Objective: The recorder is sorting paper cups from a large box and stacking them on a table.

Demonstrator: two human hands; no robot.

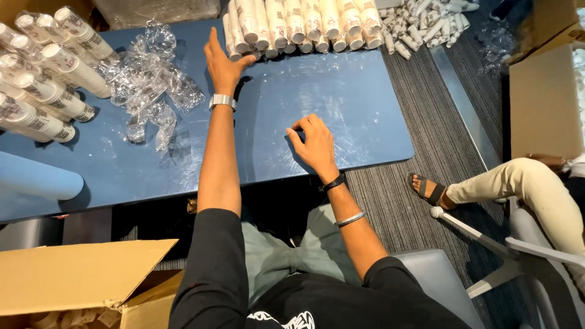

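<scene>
Your left hand [222, 61] is stretched far across the blue table [341, 109], fingers spread wide & gripping nothing, thumb tip touching the nearest of the cup stacks [298, 24] lying in a row along the far edge. Your right hand [314, 146] rests on the table near the front edge, fingers curled w/ thumb & fingertips close together; can't tell if anything thin is pinched between them. The 2 hands are well apart. Left of your left arm lies a heap of crumpled clear wrap [149, 79], & beyond that more wrapped cup stacks [49, 79] at the table's left end. A pile of small cups [426, 24] sits on the floor past the table's far right corner. An open cardboard box [79, 283] is by your left knee. Another person's leg [518, 183] & sandal [426, 189] show at right.
</scene>
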